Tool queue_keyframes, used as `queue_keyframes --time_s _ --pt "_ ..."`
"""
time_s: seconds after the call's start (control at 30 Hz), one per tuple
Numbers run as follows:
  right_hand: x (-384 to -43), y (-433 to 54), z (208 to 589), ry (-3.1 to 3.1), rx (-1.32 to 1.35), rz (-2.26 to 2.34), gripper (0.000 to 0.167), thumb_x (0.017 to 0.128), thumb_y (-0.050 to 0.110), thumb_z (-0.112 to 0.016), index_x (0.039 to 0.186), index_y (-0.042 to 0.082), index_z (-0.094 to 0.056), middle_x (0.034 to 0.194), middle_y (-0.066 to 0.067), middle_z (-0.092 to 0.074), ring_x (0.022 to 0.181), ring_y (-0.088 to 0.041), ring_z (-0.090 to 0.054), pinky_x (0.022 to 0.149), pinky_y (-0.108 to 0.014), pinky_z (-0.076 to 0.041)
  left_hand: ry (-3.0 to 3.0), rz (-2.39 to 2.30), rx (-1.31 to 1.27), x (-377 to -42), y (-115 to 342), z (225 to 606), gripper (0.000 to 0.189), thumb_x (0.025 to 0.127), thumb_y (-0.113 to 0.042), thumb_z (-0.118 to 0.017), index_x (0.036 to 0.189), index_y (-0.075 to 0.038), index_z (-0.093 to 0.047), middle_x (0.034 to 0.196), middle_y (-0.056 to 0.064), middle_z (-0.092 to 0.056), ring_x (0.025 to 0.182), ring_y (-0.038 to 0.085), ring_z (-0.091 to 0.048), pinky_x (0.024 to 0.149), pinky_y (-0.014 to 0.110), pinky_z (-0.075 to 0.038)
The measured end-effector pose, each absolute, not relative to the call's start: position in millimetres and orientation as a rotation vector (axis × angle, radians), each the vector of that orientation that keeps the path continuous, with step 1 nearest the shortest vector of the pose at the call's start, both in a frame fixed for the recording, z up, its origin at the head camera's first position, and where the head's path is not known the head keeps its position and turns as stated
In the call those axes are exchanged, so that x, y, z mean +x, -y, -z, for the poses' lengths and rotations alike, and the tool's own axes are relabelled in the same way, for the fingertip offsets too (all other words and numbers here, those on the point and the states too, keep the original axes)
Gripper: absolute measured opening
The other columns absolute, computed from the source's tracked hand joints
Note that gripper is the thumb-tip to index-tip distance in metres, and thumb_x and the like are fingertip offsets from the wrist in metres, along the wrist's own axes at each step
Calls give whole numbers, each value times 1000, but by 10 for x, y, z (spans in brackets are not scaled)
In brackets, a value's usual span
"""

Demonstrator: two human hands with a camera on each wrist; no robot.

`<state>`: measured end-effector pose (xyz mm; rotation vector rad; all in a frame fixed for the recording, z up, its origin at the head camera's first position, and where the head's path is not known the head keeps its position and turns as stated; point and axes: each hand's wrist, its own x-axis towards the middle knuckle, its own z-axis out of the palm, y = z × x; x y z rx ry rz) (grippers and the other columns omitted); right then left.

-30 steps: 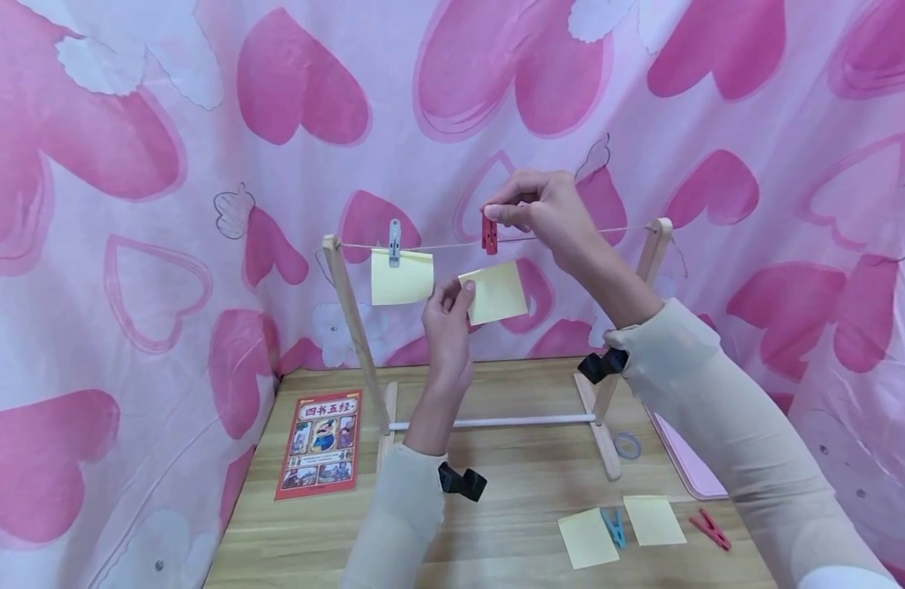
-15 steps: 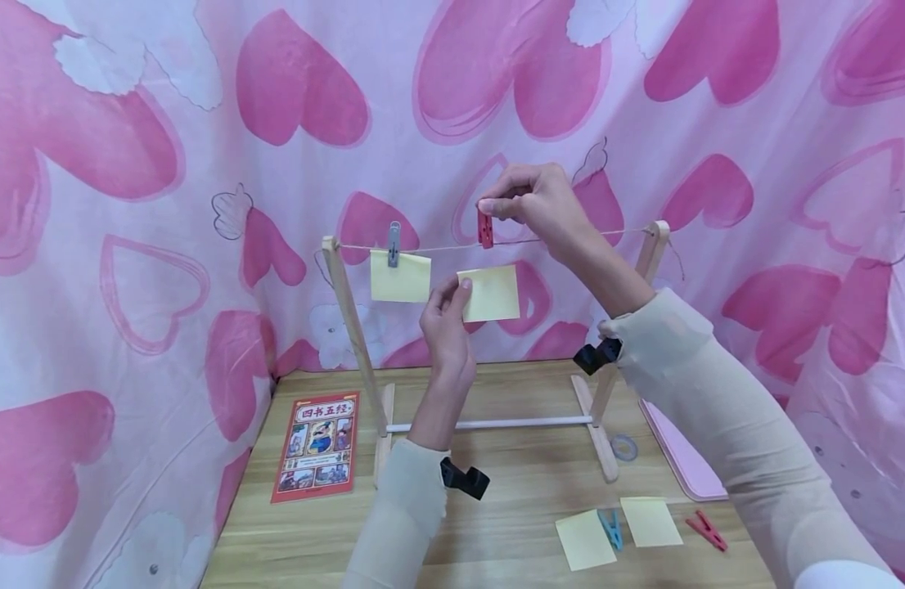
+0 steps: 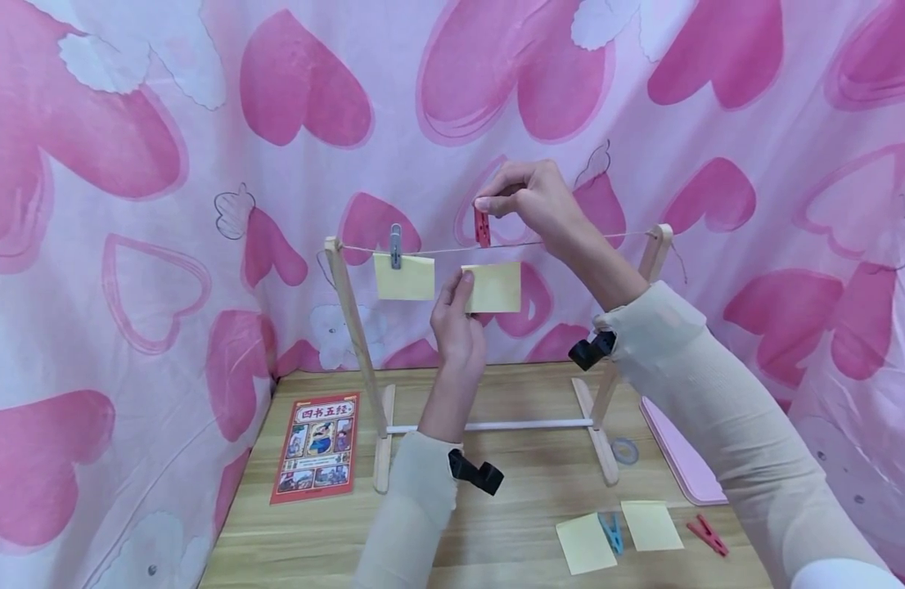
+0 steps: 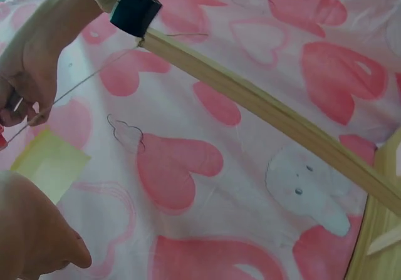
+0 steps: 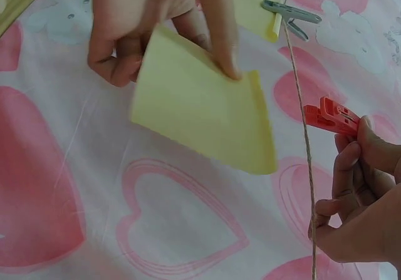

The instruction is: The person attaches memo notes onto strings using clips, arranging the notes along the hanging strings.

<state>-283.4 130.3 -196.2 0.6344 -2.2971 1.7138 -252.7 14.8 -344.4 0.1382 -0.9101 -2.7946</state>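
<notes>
My left hand [image 3: 460,323] pinches a yellow sticky note [image 3: 497,288] by its left side, just below the string [image 3: 600,237]. Above it, my right hand [image 3: 537,196] holds a red clothespin [image 3: 483,227] between thumb and fingers, its tip pointing down at the string. From the right wrist view, the note [image 5: 207,114] is apart from the string [image 5: 304,136], and the clothespin [image 5: 335,117] has its end right beside the string; whether they touch I cannot tell. To the left, a grey clothespin [image 3: 396,248] fastens another sticky note [image 3: 404,282] on the string.
Wooden posts [image 3: 349,327] of a stand carry the string. On the table [image 3: 497,523] lie a red book [image 3: 316,448], two sticky notes [image 3: 587,544], a blue clothespin [image 3: 611,533], another red clothespin [image 3: 708,536], a tape roll [image 3: 625,451] and a pink flat item [image 3: 681,454].
My right hand has shifted slightly left with the red clothespin. The note in my left hand has turned from tilted to nearly level and risen a little toward the string.
</notes>
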Motion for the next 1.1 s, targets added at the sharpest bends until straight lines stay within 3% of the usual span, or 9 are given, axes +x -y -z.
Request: queue_keyframes --time_s 0.1,0.27,0.57,0.9,1.1 --pt "-2851 -1298 1972 2309 627 -1711 13 98 4 -76 90 6 -86 85 3 -72 88 -22 -65 85 -34 -55 832 2811 130 -2540 -174 3391 28 109 -5 -64 135 6 -65 120 7 -63 115 19 -59 105 27 -50" --pt "-2883 -1284 1987 2334 614 -1697 11 99 5 -76 94 3 -86 85 3 -72 90 -23 -66 86 -33 -56 742 2797 185 -2542 -203 3324 25 108 -7 -67 131 1 -67 122 7 -67 120 19 -60 114 32 -47" --pt "-2888 -1226 2004 2308 631 -1723 14 96 0 -77 87 7 -86 81 4 -72 90 -19 -66 84 -32 -55 604 2738 168 -2565 -200 3254 7 108 -5 -65 112 -6 -71 110 4 -70 110 18 -66 106 30 -52" --pt "-2888 -1186 2045 2329 664 -1718 9 97 -2 -75 95 -5 -83 77 2 -76 93 -22 -69 87 -33 -58 601 2709 150 -2575 -210 3232 8 106 -5 -68 103 -10 -73 108 2 -69 110 17 -65 105 29 -51" --pt "-2876 -1169 2082 2315 691 -1712 10 97 -3 -74 93 -3 -84 84 0 -73 92 -23 -69 87 -34 -59 634 2712 162 -2578 -210 3235 10 107 -7 -68 101 -12 -74 106 0 -69 109 16 -65 105 30 -51"
